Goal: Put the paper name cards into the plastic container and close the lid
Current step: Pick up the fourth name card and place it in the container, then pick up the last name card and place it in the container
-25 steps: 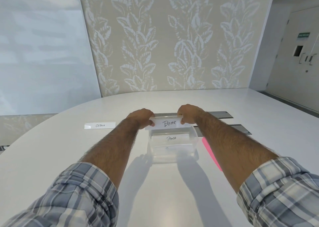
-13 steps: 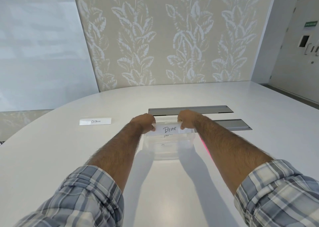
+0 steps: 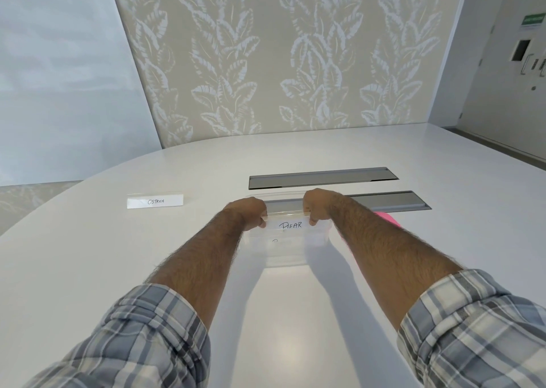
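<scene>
Card marked OSTRICH (image 3: 155, 201) lies far left on the white table (image 3: 88, 269), alone, well apart from both hands; its long axis runs left to right. It is not yet in the box. The left hand (image 3: 246, 214) is the nearer one to it, so I judge this hand would fetch it after.

Next, the left hand's fingers are clenched on the left end of the card marked BEAR (image 3: 291, 225). This card is held between the two hands, its long axis again left to right, and it sits in the open mouth of the clear plastic container (image 3: 285, 254) — how deep it sits, I cannot tell. Below it, inside the container, a bit of handwriting shows on another card.

The right hand (image 3: 317, 206) pinches the right end of the same card. The card lies along the long side of the container, so it should go straight down.

Right of the container, partly hidden by the right forearm, a pink thing (image 3: 387, 218) lies flat — maybe the lid, but I cannot say.
</scene>
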Tool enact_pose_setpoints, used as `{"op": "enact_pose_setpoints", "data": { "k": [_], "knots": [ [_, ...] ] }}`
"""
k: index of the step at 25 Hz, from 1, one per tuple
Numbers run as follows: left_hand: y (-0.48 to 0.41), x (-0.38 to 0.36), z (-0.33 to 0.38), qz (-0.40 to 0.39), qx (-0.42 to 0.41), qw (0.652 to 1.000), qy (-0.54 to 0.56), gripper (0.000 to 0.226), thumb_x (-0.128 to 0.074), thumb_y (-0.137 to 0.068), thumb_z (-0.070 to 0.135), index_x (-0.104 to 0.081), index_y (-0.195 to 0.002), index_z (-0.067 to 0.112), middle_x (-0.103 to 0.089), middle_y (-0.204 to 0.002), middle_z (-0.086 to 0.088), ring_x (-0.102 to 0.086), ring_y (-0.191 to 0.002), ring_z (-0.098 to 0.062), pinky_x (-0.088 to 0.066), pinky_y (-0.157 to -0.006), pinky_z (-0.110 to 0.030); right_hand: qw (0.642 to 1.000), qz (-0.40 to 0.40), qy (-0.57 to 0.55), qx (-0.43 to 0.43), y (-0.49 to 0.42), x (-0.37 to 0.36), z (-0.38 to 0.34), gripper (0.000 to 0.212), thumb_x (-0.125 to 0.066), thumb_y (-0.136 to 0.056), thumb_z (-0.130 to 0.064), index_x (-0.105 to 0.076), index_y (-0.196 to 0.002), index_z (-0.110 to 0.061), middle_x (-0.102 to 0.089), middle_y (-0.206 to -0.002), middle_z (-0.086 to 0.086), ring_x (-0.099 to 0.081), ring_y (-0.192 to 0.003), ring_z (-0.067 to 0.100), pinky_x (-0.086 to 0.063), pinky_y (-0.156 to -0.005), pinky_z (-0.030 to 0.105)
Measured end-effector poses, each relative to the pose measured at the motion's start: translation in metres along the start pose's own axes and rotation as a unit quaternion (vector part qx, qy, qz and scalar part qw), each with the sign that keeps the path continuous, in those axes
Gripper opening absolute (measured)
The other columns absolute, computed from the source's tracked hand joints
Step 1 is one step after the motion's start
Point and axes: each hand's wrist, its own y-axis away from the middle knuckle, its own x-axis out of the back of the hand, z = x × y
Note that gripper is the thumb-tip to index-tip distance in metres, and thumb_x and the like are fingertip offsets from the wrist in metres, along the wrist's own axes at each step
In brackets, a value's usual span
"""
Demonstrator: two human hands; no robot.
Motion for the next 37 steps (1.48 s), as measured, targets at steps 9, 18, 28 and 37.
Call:
{"op": "enact_pose_setpoints", "data": {
  "k": [9, 18, 28, 37],
  "knots": [
    [-0.008, -0.009, 0.002, -0.008, -0.018, 0.999, -0.029, 0.027, -0.062, -0.091, 0.021, -0.070, -0.116, 0.027, -0.067, -0.122, 0.006, -0.063, -0.110, -0.021, -0.045, -0.079, -0.030, 0.995, -0.010, 0.095, 0.029, -0.015, -0.012, -0.008, 0.027, -0.063, -0.083, -0.008, -0.049, -0.061, -0.012, -0.059, -0.088, 0.007, -0.057, -0.084, 0.024, -0.047, -0.073, 0.028],
    [-0.016, -0.009, 0.005, -0.040, -0.026, 0.997, -0.055, 0.024, -0.060, -0.088, 0.014, -0.073, -0.105, 0.024, -0.068, -0.112, 0.001, -0.057, -0.087, -0.021, -0.052, -0.079, -0.033, 0.993, -0.050, 0.102, 0.038, -0.022, -0.017, -0.013, 0.014, -0.079, -0.078, -0.013, -0.067, -0.082, -0.006, -0.062, -0.088, 0.005, -0.059, -0.084, 0.022, -0.053, -0.080, 0.032],
    [-0.015, -0.003, 0.011, -0.055, -0.011, 0.998, -0.039, 0.015, -0.065, -0.083, 0.015, -0.075, -0.093, 0.011, -0.069, -0.096, -0.002, -0.064, -0.086, -0.026, -0.050, -0.072, -0.029, 0.992, -0.071, 0.105, 0.027, -0.023, -0.016, -0.016, 0.035, -0.078, -0.080, -0.015, -0.069, -0.110, 0.001, -0.065, -0.098, 0.008, -0.056, -0.089, 0.019, -0.053, -0.089, 0.034],
    [0.002, 0.000, -0.005, 0.051, -0.026, 0.998, 0.025, 0.025, -0.065, -0.090, 0.032, -0.070, -0.114, 0.027, -0.068, -0.120, 0.005, -0.063, -0.111, -0.021, -0.051, -0.091, -0.034, 0.999, 0.026, 0.027, 0.013, -0.013, 0.000, -0.019, 0.036, -0.072, -0.082, -0.022, -0.066, -0.114, -0.008, -0.066, -0.117, 0.006, -0.062, -0.110, 0.026, -0.053, -0.091, 0.039]
  ]
}}
